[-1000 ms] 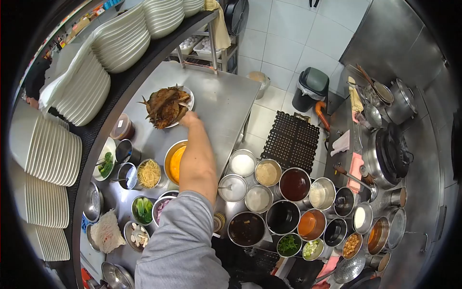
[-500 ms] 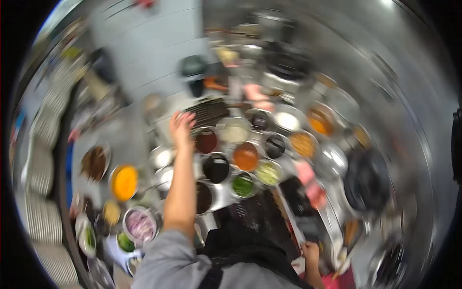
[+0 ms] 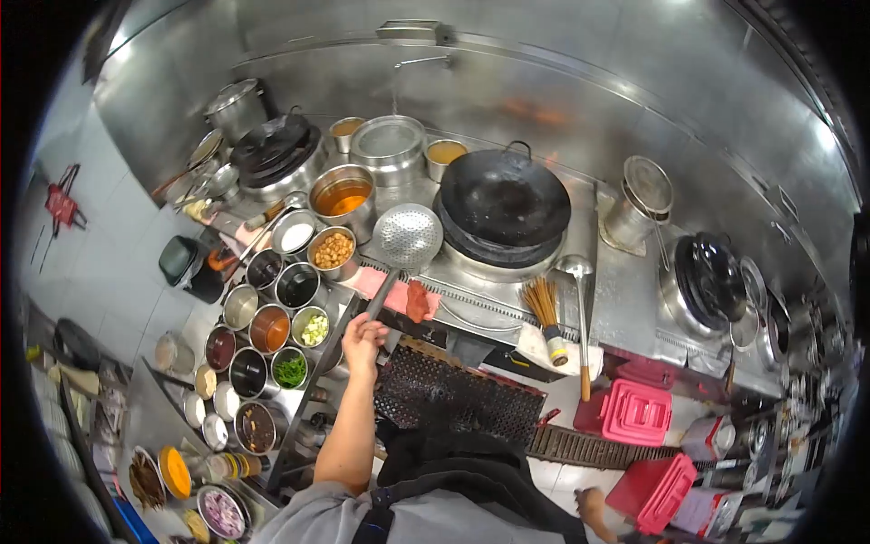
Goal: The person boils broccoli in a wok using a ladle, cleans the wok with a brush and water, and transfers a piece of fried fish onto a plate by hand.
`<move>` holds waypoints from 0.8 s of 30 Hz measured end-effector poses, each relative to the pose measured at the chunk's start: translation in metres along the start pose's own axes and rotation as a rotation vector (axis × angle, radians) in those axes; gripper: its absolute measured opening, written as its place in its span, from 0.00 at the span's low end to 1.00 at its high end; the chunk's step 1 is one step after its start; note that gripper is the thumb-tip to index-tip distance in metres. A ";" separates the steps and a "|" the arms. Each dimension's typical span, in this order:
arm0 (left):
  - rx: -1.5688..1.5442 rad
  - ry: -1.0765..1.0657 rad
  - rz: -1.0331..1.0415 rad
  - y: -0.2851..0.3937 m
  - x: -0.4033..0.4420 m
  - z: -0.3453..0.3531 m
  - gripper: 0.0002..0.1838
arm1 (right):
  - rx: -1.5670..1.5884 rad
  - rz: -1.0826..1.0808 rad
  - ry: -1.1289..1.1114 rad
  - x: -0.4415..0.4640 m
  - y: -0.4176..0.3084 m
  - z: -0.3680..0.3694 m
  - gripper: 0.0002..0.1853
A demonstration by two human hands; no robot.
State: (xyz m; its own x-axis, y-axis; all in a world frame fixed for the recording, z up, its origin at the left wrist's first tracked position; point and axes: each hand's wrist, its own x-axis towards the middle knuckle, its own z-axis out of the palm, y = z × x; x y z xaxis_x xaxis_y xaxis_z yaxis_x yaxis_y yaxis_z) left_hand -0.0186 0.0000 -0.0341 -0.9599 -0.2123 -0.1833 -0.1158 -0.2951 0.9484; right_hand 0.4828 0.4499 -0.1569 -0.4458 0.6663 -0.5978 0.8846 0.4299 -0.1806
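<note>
My left hand (image 3: 364, 341) is closed at the end of the dark handle of a perforated skimmer (image 3: 408, 238). The skimmer's round metal bowl lies over the stove ledge, between a pot of orange liquid (image 3: 344, 201) and a black wok (image 3: 506, 198). Beside its handle, a reddish cloth (image 3: 417, 301) lies on a pink cloth (image 3: 373, 281). My right hand (image 3: 591, 510) hangs low at the bottom right, near a red lidded bin (image 3: 654, 494); its fingers are too unclear to read.
Several seasoning pots, including one of chopped greens (image 3: 291, 370), stand left of my arm. A bamboo brush (image 3: 546, 317) and a ladle (image 3: 580, 308) lie on the right ledge. Another pink bin (image 3: 625, 412) sits below. A black perforated mat (image 3: 453, 392) lies before me.
The view has swung right from the seasoning pots towards the stove. My left hand, earlier open above the pots, is now at the skimmer handle. My right hand has left the counter edge.
</note>
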 end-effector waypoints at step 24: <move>0.426 0.744 0.342 0.127 -0.160 -0.315 0.15 | -0.321 -1.420 -0.656 -0.148 -0.568 0.041 0.18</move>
State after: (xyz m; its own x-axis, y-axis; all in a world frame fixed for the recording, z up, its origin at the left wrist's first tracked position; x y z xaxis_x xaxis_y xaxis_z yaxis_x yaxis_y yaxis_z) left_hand 0.2005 -0.2967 0.0338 -0.5646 -0.8125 0.1451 -0.0822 0.2303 0.9696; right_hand 0.0521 0.0825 0.0023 -0.6369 -0.6977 -0.3280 -0.2805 0.6059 -0.7444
